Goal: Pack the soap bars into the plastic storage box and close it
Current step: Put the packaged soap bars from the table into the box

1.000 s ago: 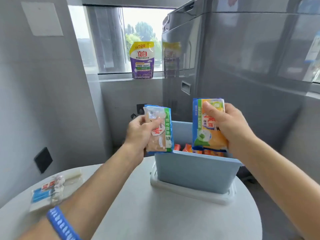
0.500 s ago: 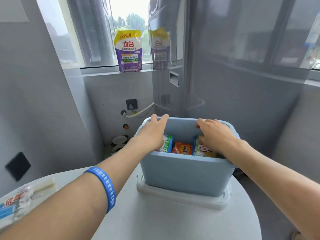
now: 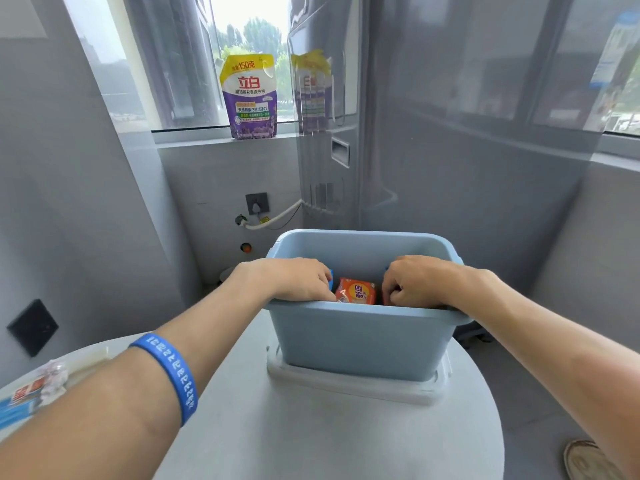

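Both hands are down in the blue storage box on the round table. Left hand and right hand have curled fingers, but what they're gripping is hidden. The orange soap bar sits between them; the wrapper looks slick, the bar stiff, so probably best pinched by its edges.

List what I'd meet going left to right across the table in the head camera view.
Wrapped packet at the table's edge → blue wristband → left hand → orange soap bar → right hand.
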`<state>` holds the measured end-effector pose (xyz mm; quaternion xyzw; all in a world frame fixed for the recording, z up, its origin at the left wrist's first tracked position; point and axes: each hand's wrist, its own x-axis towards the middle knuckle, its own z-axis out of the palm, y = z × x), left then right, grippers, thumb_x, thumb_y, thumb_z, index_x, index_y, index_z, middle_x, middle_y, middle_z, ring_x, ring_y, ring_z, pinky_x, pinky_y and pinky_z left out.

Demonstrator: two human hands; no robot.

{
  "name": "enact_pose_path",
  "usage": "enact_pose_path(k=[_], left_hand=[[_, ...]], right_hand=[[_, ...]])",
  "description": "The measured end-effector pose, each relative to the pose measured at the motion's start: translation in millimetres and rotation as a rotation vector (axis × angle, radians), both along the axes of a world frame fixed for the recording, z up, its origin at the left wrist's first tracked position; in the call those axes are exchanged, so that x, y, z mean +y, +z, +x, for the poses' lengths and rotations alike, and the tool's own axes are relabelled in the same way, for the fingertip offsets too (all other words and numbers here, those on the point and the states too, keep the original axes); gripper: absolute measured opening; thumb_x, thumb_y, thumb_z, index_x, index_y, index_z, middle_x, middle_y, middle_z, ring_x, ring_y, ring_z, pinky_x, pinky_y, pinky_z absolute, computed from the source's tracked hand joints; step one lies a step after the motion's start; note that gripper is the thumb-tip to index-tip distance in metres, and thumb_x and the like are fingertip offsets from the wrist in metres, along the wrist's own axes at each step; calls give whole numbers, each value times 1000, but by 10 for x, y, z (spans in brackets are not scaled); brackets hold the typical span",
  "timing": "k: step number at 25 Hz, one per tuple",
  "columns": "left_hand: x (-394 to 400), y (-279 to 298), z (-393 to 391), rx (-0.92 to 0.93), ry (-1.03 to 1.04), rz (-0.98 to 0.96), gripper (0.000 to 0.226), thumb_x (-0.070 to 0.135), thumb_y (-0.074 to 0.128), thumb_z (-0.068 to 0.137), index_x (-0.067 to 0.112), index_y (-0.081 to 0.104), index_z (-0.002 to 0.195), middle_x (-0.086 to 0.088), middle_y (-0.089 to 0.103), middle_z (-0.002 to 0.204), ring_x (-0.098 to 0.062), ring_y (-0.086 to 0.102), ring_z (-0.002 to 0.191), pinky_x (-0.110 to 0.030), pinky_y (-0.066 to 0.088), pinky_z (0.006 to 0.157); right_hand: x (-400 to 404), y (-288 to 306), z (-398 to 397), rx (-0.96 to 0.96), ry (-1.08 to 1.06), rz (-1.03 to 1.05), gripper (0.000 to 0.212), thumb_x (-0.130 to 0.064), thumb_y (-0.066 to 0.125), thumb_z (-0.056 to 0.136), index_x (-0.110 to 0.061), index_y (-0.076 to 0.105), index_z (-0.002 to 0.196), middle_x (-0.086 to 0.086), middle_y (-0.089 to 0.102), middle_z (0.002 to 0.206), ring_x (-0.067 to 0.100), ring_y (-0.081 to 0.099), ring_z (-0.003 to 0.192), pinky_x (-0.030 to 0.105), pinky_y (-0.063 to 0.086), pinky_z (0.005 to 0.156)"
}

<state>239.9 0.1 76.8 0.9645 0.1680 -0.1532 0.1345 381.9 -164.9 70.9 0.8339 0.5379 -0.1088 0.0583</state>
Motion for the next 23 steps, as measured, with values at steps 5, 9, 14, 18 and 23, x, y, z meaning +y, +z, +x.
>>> enact_pose_path(k=[5,9,14,18,23], left_hand=[[-151,-42,-337,-207,-14,20,42,37,42,90,18,68,117,2,53,139,-19,42,132,-34,32,110],[-158,-171,-744,-747,126,-11,47,31,50,95,24,48,142,3,42,152,-11,33,140,-28,23,115],[45,-463,-1729,-805,603,178,61,17,44,90,17,31,150,-4,44,150,-26,40,134,-41,30,111],[418,-730,-2571,-640,896,226,53,16,46,89,14,41,142,-9,49,144,-33,44,127,-40,34,103],[913,-962,-3228,-561,1106,176,47,34,42,95,16,41,139,-8,45,143,-34,41,128,-44,40,100]], right_hand=[[-73,68,-212,41,32,92,27,-22,54,77,-37,70,93,-10,70,105,18,61,97,39,52,87],[51,146,-625,39,88,371,31,-35,56,93,-26,63,121,-9,57,134,18,53,123,38,43,100],[427,213,-1702,108,195,621,41,-47,52,95,-23,59,128,-6,41,152,18,43,134,37,41,102],[847,-163,-2514,-3,410,503,53,-47,50,95,-18,47,138,-2,34,156,24,40,136,39,41,103],[1608,-579,-3138,-29,534,319,79,-47,62,86,-15,27,150,2,24,162,23,27,145,41,36,109]])
